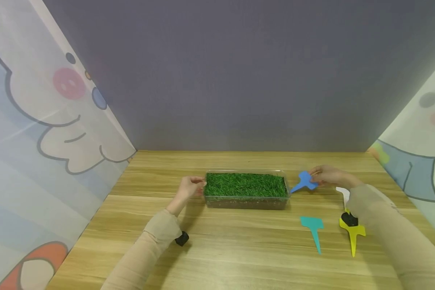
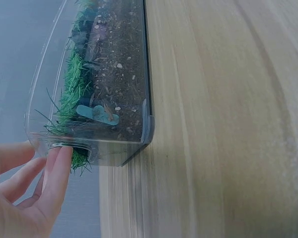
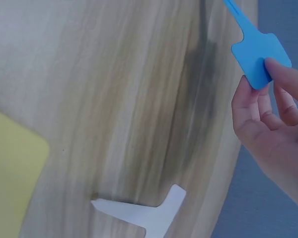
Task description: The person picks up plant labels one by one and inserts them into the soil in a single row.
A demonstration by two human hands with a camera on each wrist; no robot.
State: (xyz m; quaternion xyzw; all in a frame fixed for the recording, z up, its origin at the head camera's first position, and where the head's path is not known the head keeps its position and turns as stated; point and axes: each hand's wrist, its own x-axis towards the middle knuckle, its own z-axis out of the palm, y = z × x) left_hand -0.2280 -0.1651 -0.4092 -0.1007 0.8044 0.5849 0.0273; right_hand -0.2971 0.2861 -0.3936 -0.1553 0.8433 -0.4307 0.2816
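A clear plastic planter box (image 1: 246,203) holds dark soil with green grass (image 1: 244,184) on top. At its left end, my left hand (image 1: 191,188) holds the rim between thumb and fingers, as the left wrist view (image 2: 32,198) also shows. Beyond the box's right end, my right hand (image 1: 326,176) pinches a blue T-shaped plant label (image 1: 304,180) by its wide head. The label's narrow stem points down-left, its tip close to the box's right wall. In the right wrist view, the thumb lies across the blue head (image 3: 258,52) with fingertips behind it.
On the wooden table (image 1: 239,249), a teal plant label (image 1: 313,227), a yellow one (image 1: 353,231) and a white one (image 1: 344,195) lie at the right. My right wrist strap's black block (image 1: 349,219) overlaps them. A grey wall (image 1: 246,80) stands behind; printed cloth (image 1: 40,133) flanks both sides.
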